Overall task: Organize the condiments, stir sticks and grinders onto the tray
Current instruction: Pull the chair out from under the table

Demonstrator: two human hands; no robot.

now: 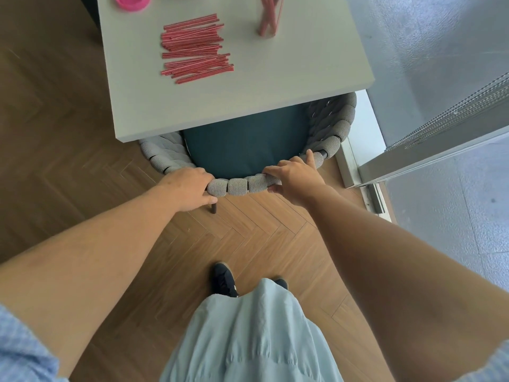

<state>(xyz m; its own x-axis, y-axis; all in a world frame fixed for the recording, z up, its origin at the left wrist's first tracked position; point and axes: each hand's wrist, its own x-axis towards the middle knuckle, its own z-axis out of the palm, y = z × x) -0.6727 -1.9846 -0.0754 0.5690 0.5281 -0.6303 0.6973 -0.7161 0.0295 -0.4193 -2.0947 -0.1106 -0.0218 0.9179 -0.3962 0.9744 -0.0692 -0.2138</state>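
Several red stir sticks (196,49) lie loose in a pile on the grey table (248,100). More red sticks stand in a clear holder (269,16) at the table's far right. A grey woven chair (242,184) with a dark teal seat is tucked under the table's near edge. My left hand (188,188) grips the chair's back rim on the left. My right hand (293,175) grips the same rim on the right, fingers curled over it. No tray, condiments or grinders are in view.
A pink round lid or dish (131,1) sits at the table's far left edge. A glass door with a metal frame (429,158) stands close on the right. The floor is wood herringbone (261,230); my feet are behind the chair.
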